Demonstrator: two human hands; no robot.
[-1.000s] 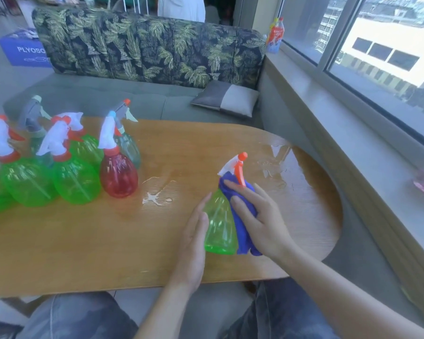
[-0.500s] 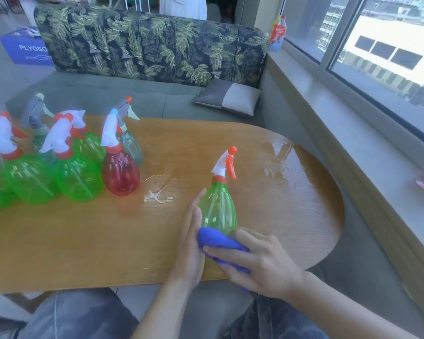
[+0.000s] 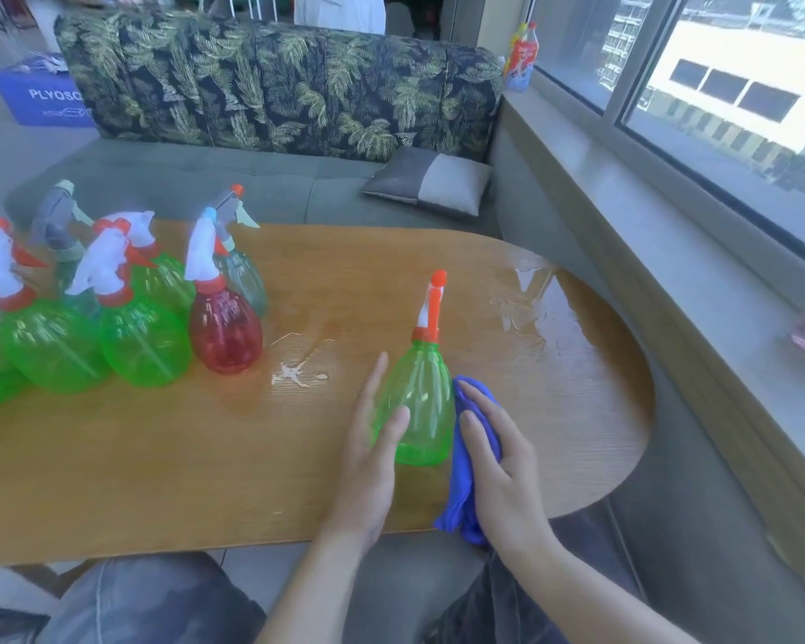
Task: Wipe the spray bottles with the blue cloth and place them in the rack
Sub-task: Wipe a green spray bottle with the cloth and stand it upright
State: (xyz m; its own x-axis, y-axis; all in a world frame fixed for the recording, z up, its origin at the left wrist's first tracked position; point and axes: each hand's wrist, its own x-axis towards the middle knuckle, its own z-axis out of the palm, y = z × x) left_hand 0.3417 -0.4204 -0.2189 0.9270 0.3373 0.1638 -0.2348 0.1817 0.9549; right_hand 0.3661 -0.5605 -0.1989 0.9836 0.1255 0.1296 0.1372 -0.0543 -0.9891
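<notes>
Left hand (image 3: 368, 450) flat with straight fingers; right hand (image 3: 498, 462) flat too.

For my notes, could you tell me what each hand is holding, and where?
The left hand steadies the green plastic spray bottle by its belly; the right hand presses the blue cloth against its side.
</notes>
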